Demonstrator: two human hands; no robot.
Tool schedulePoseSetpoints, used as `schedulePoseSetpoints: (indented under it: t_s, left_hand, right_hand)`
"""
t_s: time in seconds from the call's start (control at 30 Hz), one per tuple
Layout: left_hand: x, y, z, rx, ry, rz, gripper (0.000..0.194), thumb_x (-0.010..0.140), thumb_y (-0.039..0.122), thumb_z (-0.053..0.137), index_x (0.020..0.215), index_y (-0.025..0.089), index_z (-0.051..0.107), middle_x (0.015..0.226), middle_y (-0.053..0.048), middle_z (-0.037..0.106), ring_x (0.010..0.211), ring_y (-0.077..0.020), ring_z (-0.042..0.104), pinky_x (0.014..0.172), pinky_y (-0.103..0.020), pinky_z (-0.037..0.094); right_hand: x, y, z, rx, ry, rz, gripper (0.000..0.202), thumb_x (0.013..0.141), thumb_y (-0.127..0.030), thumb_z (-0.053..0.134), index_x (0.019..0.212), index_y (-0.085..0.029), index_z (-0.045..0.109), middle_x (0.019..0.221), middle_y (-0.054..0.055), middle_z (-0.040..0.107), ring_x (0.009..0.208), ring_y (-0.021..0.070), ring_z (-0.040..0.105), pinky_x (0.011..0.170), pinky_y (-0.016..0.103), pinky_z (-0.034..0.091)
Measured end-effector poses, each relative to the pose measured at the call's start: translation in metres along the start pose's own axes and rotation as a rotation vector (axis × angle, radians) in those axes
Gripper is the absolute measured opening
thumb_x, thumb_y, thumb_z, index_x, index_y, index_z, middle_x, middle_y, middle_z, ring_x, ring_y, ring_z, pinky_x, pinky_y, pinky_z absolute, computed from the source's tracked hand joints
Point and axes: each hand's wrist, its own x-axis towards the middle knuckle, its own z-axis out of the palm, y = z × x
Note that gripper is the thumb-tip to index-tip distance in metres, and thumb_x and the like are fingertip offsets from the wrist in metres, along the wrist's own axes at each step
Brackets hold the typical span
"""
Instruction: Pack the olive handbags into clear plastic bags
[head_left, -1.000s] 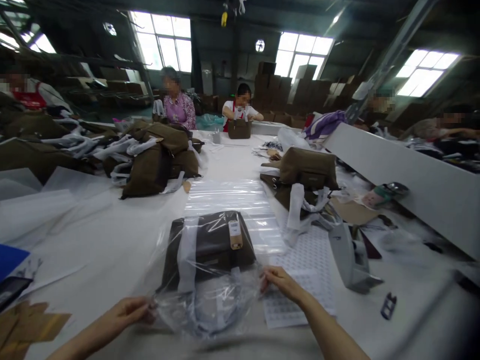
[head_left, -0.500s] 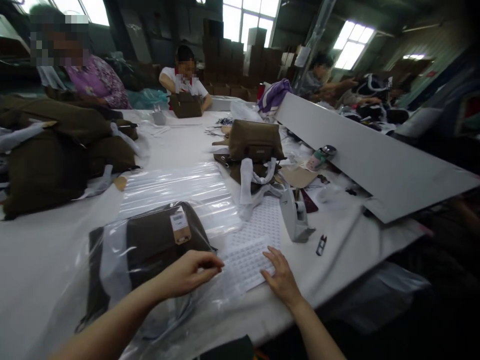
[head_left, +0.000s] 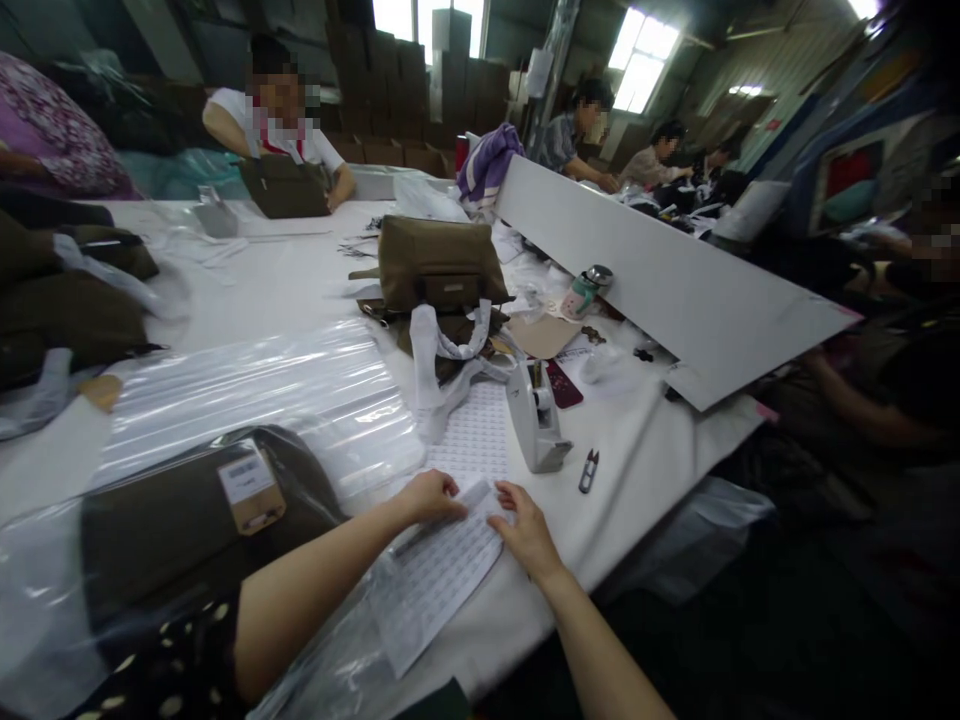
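Note:
My left hand (head_left: 430,497) and my right hand (head_left: 523,528) meet over a white sheet of small stickers (head_left: 439,572) near the table's front edge, fingertips pinching at its top edge. My left forearm crosses a brown bag sealed in clear plastic (head_left: 187,520), which carries a tan tag. A second sticker sheet (head_left: 474,440) lies just beyond my hands.
A white tape dispenser (head_left: 534,420) and small snips (head_left: 589,470) lie to the right. A stack of clear bags (head_left: 285,385), an olive bag (head_left: 439,262), a long white board (head_left: 660,280) and more brown bags (head_left: 67,310) surround. Several people work farther off.
My view has swung right. My hands left the plastic bag's opening, moved right to the sticker sheet and came together on its top edge.

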Motion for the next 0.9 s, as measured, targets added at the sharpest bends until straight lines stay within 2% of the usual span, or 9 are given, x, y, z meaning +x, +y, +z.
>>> schedulePoseSetpoints:
  t_s: [0.07,0.1,0.2,0.27,0.4,0.53,0.7,0.83,0.9]
  left_hand:
    - [0.001,0.003,0.003,-0.074,-0.048,0.013,0.028,0.053,0.029,0.073,0.072,0.014,0.06,0.064,0.0,0.058,0.064,-0.0167,0.055,0.062,-0.028,0.042]
    - [0.001,0.004,0.003,-0.124,-0.071,0.026,0.027,0.054,0.028,0.072,0.073,0.014,0.059,0.065,0.001,0.059,0.064,-0.0163,0.055,0.06,-0.027,0.042]
    - [-0.005,0.006,0.006,-0.274,-0.123,0.075,0.037,0.056,0.025,0.068,0.09,0.015,0.057,0.072,0.002,0.062,0.064,-0.0152,0.057,0.055,-0.023,0.041]
    - [-0.01,0.008,0.008,-0.332,-0.116,0.107,0.045,0.057,0.025,0.066,0.099,0.015,0.053,0.071,0.002,0.062,0.062,-0.0143,0.056,0.054,-0.022,0.04]
    - [-0.022,0.012,0.014,-0.338,0.007,0.163,0.048,0.06,0.025,0.065,0.104,0.015,0.05,0.061,0.005,0.057,0.058,-0.0131,0.051,0.054,-0.022,0.036]
    - [-0.039,0.016,0.015,-0.305,0.112,0.215,0.045,0.068,0.025,0.059,0.111,0.016,0.049,0.058,0.006,0.055,0.057,-0.0133,0.051,0.057,-0.023,0.036]
    - [-0.053,0.015,0.016,-0.304,0.118,0.265,0.049,0.073,0.021,0.052,0.12,0.016,0.041,0.058,0.007,0.055,0.055,-0.0115,0.049,0.055,-0.021,0.036]
    - [-0.055,0.011,0.019,-0.271,0.124,0.267,0.051,0.072,0.017,0.05,0.122,0.016,0.039,0.055,0.008,0.052,0.05,-0.0102,0.045,0.052,-0.02,0.033]
    - [-0.054,0.009,0.019,-0.247,0.124,0.267,0.054,0.072,0.016,0.05,0.124,0.016,0.037,0.058,0.007,0.055,0.053,-0.0111,0.049,0.054,-0.021,0.037]
  right_hand:
    - [0.001,-0.005,-0.002,-0.04,-0.015,-0.072,0.031,0.072,-0.012,0.06,0.101,-0.022,0.059,0.099,0.005,0.059,0.09,0.019,0.057,0.083,0.036,0.05]
    - [0.001,-0.009,-0.003,-0.087,0.002,-0.121,0.025,0.073,-0.012,0.06,0.096,-0.022,0.061,0.097,0.005,0.059,0.091,0.0197,0.056,0.083,0.037,0.049]
    - [0.002,-0.026,-0.005,-0.277,0.122,-0.248,0.015,0.077,-0.016,0.06,0.09,-0.021,0.065,0.096,0.008,0.057,0.09,0.0216,0.051,0.082,0.039,0.047]
    - [0.004,-0.037,-0.004,-0.346,0.15,-0.289,0.013,0.079,-0.018,0.059,0.09,-0.021,0.066,0.091,0.008,0.057,0.085,0.0212,0.05,0.078,0.037,0.047]
    - [0.008,-0.049,0.002,-0.323,0.059,-0.262,0.011,0.078,-0.019,0.062,0.088,-0.021,0.066,0.081,0.004,0.061,0.081,0.0202,0.052,0.077,0.035,0.046]
    - [0.008,-0.055,0.005,-0.293,0.002,-0.189,0.009,0.078,-0.019,0.063,0.086,-0.021,0.065,0.083,0.003,0.065,0.082,0.0205,0.055,0.078,0.034,0.045]
    - [0.004,-0.068,0.003,-0.326,-0.053,-0.132,0.004,0.081,-0.022,0.059,0.078,-0.022,0.061,0.079,0.003,0.065,0.08,0.0203,0.058,0.076,0.033,0.044]
    - [-0.002,-0.075,0.005,-0.327,-0.069,-0.123,0.006,0.081,-0.02,0.058,0.075,-0.021,0.059,0.077,0.003,0.064,0.078,0.0203,0.057,0.075,0.033,0.043]
    - [-0.005,-0.078,0.004,-0.291,-0.058,-0.13,0.006,0.08,-0.02,0.058,0.075,-0.021,0.058,0.08,0.004,0.064,0.082,0.021,0.056,0.077,0.034,0.043]
